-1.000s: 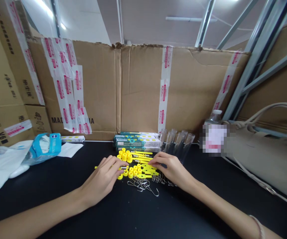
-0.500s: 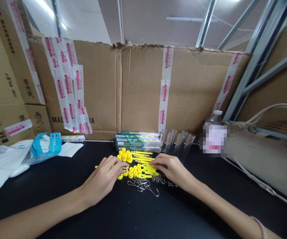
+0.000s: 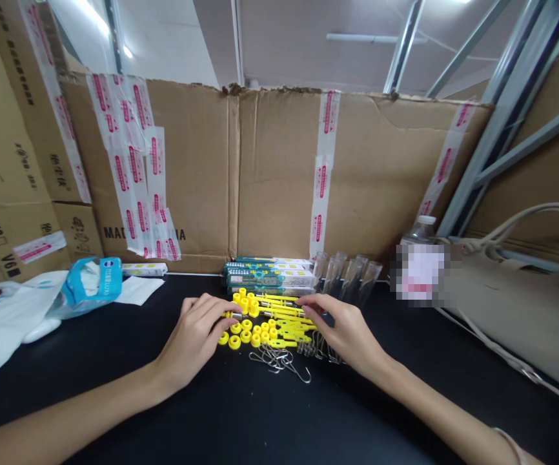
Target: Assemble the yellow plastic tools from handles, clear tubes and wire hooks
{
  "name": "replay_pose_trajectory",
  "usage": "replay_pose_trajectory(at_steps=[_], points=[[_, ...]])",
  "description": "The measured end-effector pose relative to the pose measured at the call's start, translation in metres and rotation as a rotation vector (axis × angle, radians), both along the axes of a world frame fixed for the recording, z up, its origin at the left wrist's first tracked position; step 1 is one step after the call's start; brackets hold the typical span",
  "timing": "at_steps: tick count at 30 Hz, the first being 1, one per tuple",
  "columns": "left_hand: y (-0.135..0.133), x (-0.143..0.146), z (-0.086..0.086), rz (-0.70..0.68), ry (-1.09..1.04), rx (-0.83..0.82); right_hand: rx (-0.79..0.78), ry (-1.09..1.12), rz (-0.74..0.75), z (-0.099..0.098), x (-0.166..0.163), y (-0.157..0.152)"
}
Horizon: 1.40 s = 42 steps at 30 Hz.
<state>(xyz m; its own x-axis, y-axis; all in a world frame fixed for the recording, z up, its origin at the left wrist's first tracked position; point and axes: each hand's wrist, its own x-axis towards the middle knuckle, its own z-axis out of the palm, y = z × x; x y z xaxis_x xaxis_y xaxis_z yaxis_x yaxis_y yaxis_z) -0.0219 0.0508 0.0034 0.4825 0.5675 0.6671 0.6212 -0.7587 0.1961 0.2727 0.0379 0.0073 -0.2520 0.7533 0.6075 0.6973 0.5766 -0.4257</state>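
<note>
My left hand (image 3: 196, 332) is closed around a thin yellow rod with a metal tip (image 3: 233, 315), and the tip shows past the fingers. Thumb and forefinger of my right hand (image 3: 345, 326) pinch the right end of a yellow rod (image 3: 282, 314) lying in a group of similar rods. Between the hands are several tall yellow caps (image 3: 243, 303), yellow rings (image 3: 234, 342) and small yellow caps (image 3: 264, 336). Flat yellow pieces (image 3: 289, 336) lie below the rods. Nearer me are bent metal hooks (image 3: 279, 360), with small springs (image 3: 306, 347) beside my right hand.
Behind the parts lie stacked green-and-white boxes (image 3: 264, 278) and several clear tubes (image 3: 352, 278). A cardboard wall (image 3: 279, 174) closes off the back. At left is a blue tissue pack (image 3: 90, 284); at right, a bottle (image 3: 419, 265) and a beige handbag (image 3: 512, 303).
My left hand has moved slightly up and left with the rod, uncovering more yellow rings. My right hand has shifted up from the flat pieces to the rods' ends.
</note>
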Motion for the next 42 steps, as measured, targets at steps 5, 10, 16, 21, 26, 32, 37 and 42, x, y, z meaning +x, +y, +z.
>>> replay_pose_trajectory(at_steps=[5, 10, 16, 21, 26, 32, 37, 42], points=[[0.006, 0.000, -0.004, -0.029, -0.017, -0.028, 0.010, 0.008, -0.001, -0.002, -0.005, -0.003], [0.021, -0.002, -0.004, -0.018, -0.085, -0.026, 0.006, -0.019, 0.025, -0.005, -0.008, -0.005], [0.022, -0.001, -0.004, -0.014, -0.094, -0.008, 0.036, -0.058, 0.041, -0.008, -0.008, -0.006], [0.006, 0.001, 0.000, -0.120, -0.031, 0.078, 0.102, -0.084, 0.062, -0.006, -0.008, -0.008], [-0.011, -0.001, 0.002, -0.362, 0.080, 0.277, 0.204, -0.114, 0.121, -0.003, -0.012, -0.014], [-0.017, -0.001, 0.002, -0.790, 0.259, 0.399, 0.533, -0.371, 0.306, 0.011, -0.021, -0.034], [-0.020, 0.004, 0.014, -0.882, 0.283, 0.213, 0.592, -0.430, 0.316, 0.016, -0.035, -0.041], [-0.021, 0.004, 0.011, -0.919, 0.285, 0.383, 0.545, -0.490, 0.344, 0.016, -0.040, -0.041]])
